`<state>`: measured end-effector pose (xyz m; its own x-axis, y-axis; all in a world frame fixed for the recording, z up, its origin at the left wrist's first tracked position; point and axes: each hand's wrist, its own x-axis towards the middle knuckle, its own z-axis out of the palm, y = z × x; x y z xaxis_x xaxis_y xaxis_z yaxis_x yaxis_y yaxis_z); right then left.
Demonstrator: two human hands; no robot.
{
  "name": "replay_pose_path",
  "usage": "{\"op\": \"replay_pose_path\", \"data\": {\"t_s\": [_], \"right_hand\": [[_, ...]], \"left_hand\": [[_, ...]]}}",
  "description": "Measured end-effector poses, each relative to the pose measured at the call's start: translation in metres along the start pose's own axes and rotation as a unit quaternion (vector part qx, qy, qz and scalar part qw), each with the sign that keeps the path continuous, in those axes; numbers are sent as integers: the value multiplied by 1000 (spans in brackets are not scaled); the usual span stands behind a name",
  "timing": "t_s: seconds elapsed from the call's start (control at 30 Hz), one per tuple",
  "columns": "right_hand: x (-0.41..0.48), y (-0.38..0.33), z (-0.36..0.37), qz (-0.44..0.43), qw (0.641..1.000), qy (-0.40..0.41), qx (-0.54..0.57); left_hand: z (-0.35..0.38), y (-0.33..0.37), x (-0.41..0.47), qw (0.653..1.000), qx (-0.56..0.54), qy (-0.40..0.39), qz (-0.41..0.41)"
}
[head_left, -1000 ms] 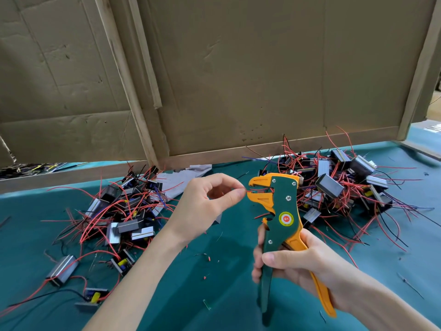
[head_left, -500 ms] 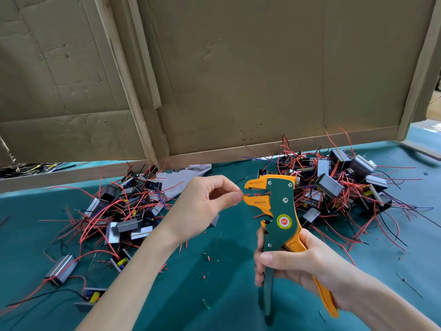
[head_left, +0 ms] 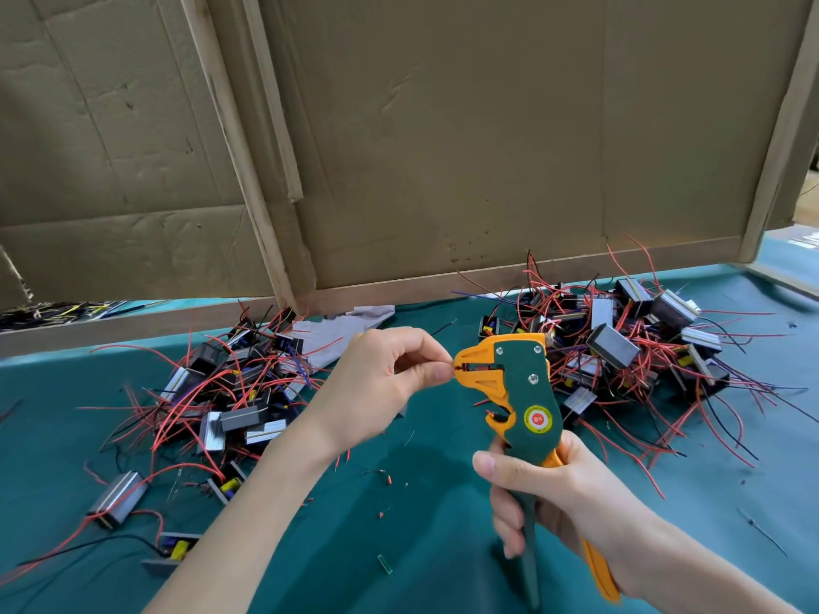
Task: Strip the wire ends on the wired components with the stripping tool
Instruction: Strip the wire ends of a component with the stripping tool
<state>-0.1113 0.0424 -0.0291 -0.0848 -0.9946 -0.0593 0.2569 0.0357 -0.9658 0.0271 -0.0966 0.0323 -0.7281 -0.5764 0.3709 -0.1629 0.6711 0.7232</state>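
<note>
Left hand (head_left: pixel 385 383) pinches a red wire end (head_left: pixel 454 368) right at the wire stripper (head_left: pixel 527 392) mouth, right hand (head_left: pixel 567 494) wrapped round its handles above the green mat (head_left: pixel 399 547), so seat the wire straight, then squeeze firmly.

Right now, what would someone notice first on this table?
The orange-and-green stripping tool stands out in the middle, gripped by the right hand, while the left hand pinches a wire end at its mouth. The left pile and right pile of small boxes with red wires sprawl on the teal table.
</note>
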Motion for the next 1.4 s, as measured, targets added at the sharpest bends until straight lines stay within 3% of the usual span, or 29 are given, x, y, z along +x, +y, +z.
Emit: {"op": "replay_pose_path", "data": {"t_s": [0.1,0.23,0.33,0.47,0.57,0.67,0.83,0.9,1.03,1.13,1.23,1.33,1.4], "right_hand": [[3,6,3,42,996,71,17],[8,2,-1,49,993,9,106],[10,0,-5,50,988,-4,144],[13,3,-7,70,982,7,178],[14,5,-8,77,978,12,192],[15,7,-9,82,975,18,206],[19,10,-13,97,972,22,213],[21,10,-12,102,971,25,213],[20,9,-11,103,971,17,217],[18,7,-11,105,970,12,219],[17,5,-10,105,972,17,208],[17,4,-10,106,973,19,202],[16,4,-9,108,972,22,206]], "left_hand": [[6,-10,1,1000,25,-2,-16],[13,-23,3,996,72,14,-44],[6,-20,13,991,99,74,-48],[4,8,46,981,59,183,-5],[26,36,84,977,25,205,45],[59,57,111,984,-14,159,76],[87,59,106,997,-6,-72,19],[78,49,91,996,35,-83,20],[32,18,51,991,129,-21,-29],[-19,-12,24,958,259,20,-118],[-66,-40,8,890,378,25,-255],[-90,-63,-4,807,458,-55,-368],[-95,-77,-11,786,462,-101,-399]]}}
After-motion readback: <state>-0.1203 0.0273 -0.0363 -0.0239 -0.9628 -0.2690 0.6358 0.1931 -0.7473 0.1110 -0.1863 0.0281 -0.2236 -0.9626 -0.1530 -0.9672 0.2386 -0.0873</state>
